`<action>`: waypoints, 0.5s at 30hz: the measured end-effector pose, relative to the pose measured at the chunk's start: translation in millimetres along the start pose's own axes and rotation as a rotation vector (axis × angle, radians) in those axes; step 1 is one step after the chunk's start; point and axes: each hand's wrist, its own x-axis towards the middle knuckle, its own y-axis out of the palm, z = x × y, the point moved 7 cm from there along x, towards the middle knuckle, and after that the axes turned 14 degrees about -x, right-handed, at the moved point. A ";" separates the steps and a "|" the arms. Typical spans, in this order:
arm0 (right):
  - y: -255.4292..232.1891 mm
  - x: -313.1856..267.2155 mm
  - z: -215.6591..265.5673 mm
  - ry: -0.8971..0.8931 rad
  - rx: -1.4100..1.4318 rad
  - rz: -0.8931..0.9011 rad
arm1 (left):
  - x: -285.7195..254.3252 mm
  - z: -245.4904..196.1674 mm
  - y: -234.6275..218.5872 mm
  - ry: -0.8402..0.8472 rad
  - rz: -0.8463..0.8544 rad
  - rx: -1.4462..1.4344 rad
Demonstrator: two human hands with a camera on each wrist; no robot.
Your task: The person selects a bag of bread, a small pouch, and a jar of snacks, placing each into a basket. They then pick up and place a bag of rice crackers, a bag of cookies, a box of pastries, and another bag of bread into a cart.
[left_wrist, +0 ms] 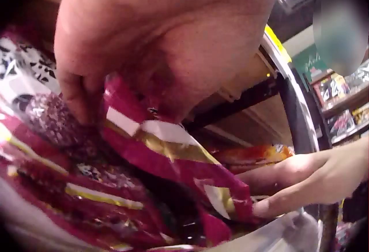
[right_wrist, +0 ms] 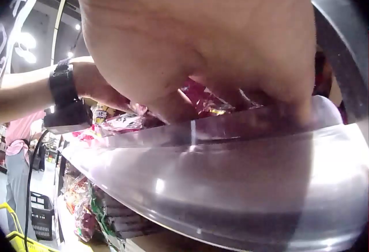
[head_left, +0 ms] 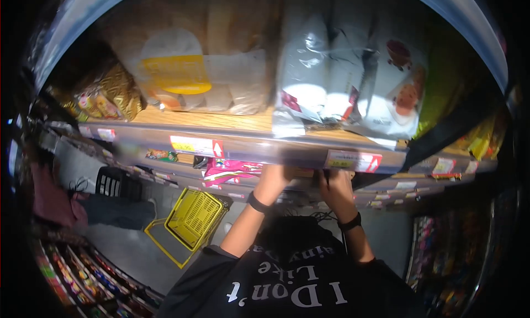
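In the head view my left hand (head_left: 276,177) and right hand (head_left: 335,190) reach under the edge of an upper shelf, their fingers mostly hidden. From the left wrist, a magenta plastic bag (left_wrist: 173,154) with white and gold bands shows up close. My left hand (left_wrist: 161,38) grips its upper left part, thumb and fingers curled on it. At the bag's lower right corner, my right hand (left_wrist: 314,174) pinches it between thumb and finger. More magenta packs (left_wrist: 69,197) lie beside it. The right wrist view has my right hand (right_wrist: 202,44) behind a clear shelf-edge strip (right_wrist: 230,165).
Above, a wooden shelf (head_left: 165,118) carries white bags (head_left: 309,69) and a yellow-labelled package (head_left: 176,74). Price tags (head_left: 353,160) line its edge. On the floor at left stand a yellow basket (head_left: 196,218) and a black basket (head_left: 118,182), near a person in pink (head_left: 55,199).
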 end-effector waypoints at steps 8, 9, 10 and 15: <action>4.8 -10.6 -1.6 -0.092 -0.129 0.012 | 0.4 -16.0 5.7 -0.107 -0.018 0.238; 1.1 -11.0 -0.2 -0.083 -0.135 0.022 | 1.6 -20.1 3.8 -0.097 -0.008 0.254; 1.2 -12.3 -0.3 -0.073 -0.141 0.033 | 2.5 -23.4 2.2 -0.087 0.002 0.269; 9.5 -11.9 -1.7 0.072 -0.144 0.108 | -10.9 -47.2 -22.4 0.045 -0.015 0.137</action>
